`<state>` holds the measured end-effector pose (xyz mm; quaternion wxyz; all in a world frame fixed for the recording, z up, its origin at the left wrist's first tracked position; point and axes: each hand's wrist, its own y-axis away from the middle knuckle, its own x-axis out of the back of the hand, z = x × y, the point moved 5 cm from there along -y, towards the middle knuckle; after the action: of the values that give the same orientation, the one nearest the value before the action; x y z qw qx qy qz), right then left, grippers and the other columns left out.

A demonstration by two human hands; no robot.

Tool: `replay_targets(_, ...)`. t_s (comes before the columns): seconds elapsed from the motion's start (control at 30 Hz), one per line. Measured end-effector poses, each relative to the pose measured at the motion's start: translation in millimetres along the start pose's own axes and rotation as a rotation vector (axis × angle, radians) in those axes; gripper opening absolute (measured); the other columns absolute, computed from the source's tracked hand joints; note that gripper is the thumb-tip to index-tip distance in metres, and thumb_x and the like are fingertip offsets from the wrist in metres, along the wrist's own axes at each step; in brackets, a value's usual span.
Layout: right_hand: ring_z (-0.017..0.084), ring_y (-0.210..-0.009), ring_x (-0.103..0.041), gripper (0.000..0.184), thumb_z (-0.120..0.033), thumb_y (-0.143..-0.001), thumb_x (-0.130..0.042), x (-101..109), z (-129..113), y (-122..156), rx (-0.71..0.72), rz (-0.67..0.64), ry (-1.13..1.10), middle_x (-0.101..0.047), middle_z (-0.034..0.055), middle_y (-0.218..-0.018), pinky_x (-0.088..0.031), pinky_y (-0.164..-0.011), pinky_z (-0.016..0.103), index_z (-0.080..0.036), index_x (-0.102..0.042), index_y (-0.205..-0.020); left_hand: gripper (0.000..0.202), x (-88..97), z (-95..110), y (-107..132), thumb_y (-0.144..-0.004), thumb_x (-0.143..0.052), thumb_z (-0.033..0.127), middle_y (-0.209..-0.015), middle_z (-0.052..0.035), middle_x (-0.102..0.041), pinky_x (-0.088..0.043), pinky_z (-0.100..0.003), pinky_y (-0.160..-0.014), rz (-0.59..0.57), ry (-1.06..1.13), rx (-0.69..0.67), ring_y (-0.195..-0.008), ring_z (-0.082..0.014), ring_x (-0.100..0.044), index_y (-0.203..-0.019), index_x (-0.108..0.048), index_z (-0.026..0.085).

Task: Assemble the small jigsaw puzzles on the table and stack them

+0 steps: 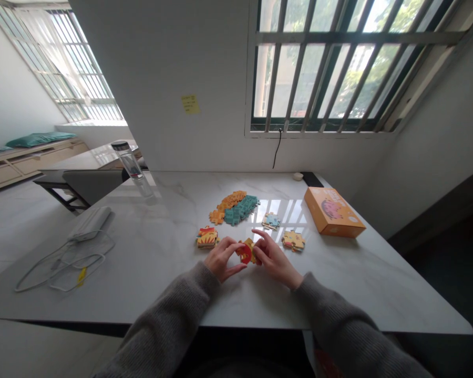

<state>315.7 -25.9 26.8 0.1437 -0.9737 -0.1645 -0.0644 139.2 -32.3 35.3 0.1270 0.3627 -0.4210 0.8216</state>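
Between my two hands is a red and yellow jigsaw puzzle piece, just above the white marbled tabletop. My left hand pinches its left side. The fingers of my right hand close on its yellow right edge, with the index finger raised. Whether it is one piece or two joined ones, I cannot tell. A small stack of red and yellow puzzle pieces lies left of my left hand. To the right of my right hand sits another stack of yellow puzzle pieces. Light blue puzzle pieces lie just beyond.
Heaps of orange puzzle pieces and teal puzzle pieces lie farther back. An orange box stands at the right, a black phone-like slab behind it. On the left are a white device with a looped cable and a bottle.
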Motion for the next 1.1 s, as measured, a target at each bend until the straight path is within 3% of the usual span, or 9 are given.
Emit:
replay_targets(0.13,0.012,-0.062,-0.046,0.042,-0.034,-0.098,-0.050,11.4,0.9,-2.6,0.054,0.088,0.133,-0.047,-0.0047,-0.072,-0.042,-0.057,0.025,-0.020,-0.043,-0.136,0.029,0.2,4.9,0.5,-0.086,-0.068,0.031,-0.109,-0.0088,-0.060,-0.056,-0.038,-0.087,-0.023,-0.073,-0.042,-0.098,-0.0233,-0.060,-0.114,-0.064,0.024)
replay_targets(0.27,0.013,-0.062,-0.045,0.045,-0.036,-0.099,-0.049,10.5,-1.2,-1.1,0.039,-0.002,0.204,-0.048,-0.0044,-0.073,-0.041,-0.059,0.025,-0.018,-0.042,-0.140,0.019,-0.8,8.8,0.0,-0.083,-0.070,0.024,-0.131,-0.0099,-0.058,-0.053,-0.043,-0.096,-0.063,-0.085,-0.070,-0.112,-0.0264,-0.057,-0.101,-0.064,0.023)
replay_targets(0.37,0.012,-0.063,-0.046,0.044,-0.036,-0.101,-0.047,6.0,-3.1,0.9,0.039,-0.086,0.247,-0.049,-0.0041,-0.074,-0.043,-0.061,0.026,-0.019,-0.044,-0.142,0.014,-4.4,10.8,0.9,-0.086,-0.069,0.025,-0.129,-0.0085,-0.063,-0.053,-0.043,-0.096,-0.124,-0.047,-0.128,-0.110,-0.0250,-0.060,-0.099,-0.063,0.023)
replay_targets(0.5,0.014,-0.072,-0.054,0.040,-0.031,-0.101,-0.045,7.0,-10.8,3.2,0.093,-0.076,0.326,-0.058,0.0010,-0.086,-0.050,-0.068,0.029,-0.022,-0.046,-0.141,0.019,-4.0,7.9,2.4,-0.084,-0.071,0.029,-0.123,-0.0105,-0.064,-0.054,-0.041,-0.091,-0.098,-0.014,-0.108,-0.104,-0.0237,-0.064,-0.100,-0.064,0.022)
replay_targets(0.67,0.025,-0.112,-0.055,0.038,-0.028,-0.092,-0.065,5.9,-28.8,10.8,0.338,-0.118,0.583,-0.059,0.0096,-0.122,-0.050,-0.098,0.043,-0.029,-0.059,-0.129,0.024,-0.1,2.9,2.1,-0.079,-0.074,0.029,-0.116,-0.0106,-0.063,-0.055,-0.041,-0.092,-0.008,-0.004,-0.023,-0.104,-0.0247,-0.063,-0.099,-0.065,0.022)
replay_targets(0.8,0.025,-0.111,-0.057,0.044,-0.032,-0.088,-0.072,5.1,-30.7,14.0,0.397,-0.171,0.693,-0.062,0.0088,-0.122,-0.052,-0.096,0.044,-0.032,-0.060,-0.130,0.023,-2.9,-0.2,2.1,-0.078,-0.074,0.030,-0.115,-0.0098,-0.063,-0.055,-0.042,-0.093,-0.049,0.018,0.006,-0.104,-0.0251,-0.063,-0.097,-0.064,0.022)
replay_targets(0.87,0.026,-0.110,-0.059,0.043,-0.034,-0.089,-0.072,8.2,-31.0,14.0,0.410,-0.181,0.750,-0.065,0.0086,-0.121,-0.052,-0.095,0.045,-0.032,-0.061,-0.130,0.032,-4.9,-1.7,2.9,-0.079,-0.073,0.031,-0.118,-0.0104,-0.062,-0.053,-0.043,-0.097,-0.073,0.055,0.004,-0.109,-0.0258,-0.062,-0.109,-0.062,0.024)
replay_targets(1.0,0.027,-0.114,-0.059,0.038,-0.035,-0.090,-0.070,39.7,-32.1,14.1,0.411,-0.058,0.790,-0.066,0.0096,-0.125,-0.051,-0.097,0.047,-0.030,-0.063,-0.127,0.064,-8.1,-6.0,6.2,-0.079,-0.073,0.034,-0.135,-0.0150,-0.053,-0.047,-0.050,-0.107,-0.074,0.079,0.006,-0.125,-0.0309,-0.054,-0.136,-0.047,0.024)
replay_targets(1.1,0.028,-0.114,-0.060,0.035,-0.035,-0.090,-0.070,83.8,-25.5,19.0,0.383,0.065,0.814,-0.068,0.0101,-0.124,-0.051,-0.098,0.049,-0.027,-0.065,-0.124,0.055,-11.4,-8.8,8.8,-0.081,-0.068,0.031,-0.136,-0.0146,-0.051,-0.046,-0.049,-0.108,-0.077,0.054,0.010,-0.126,-0.0308,-0.053,-0.133,-0.049,0.024)
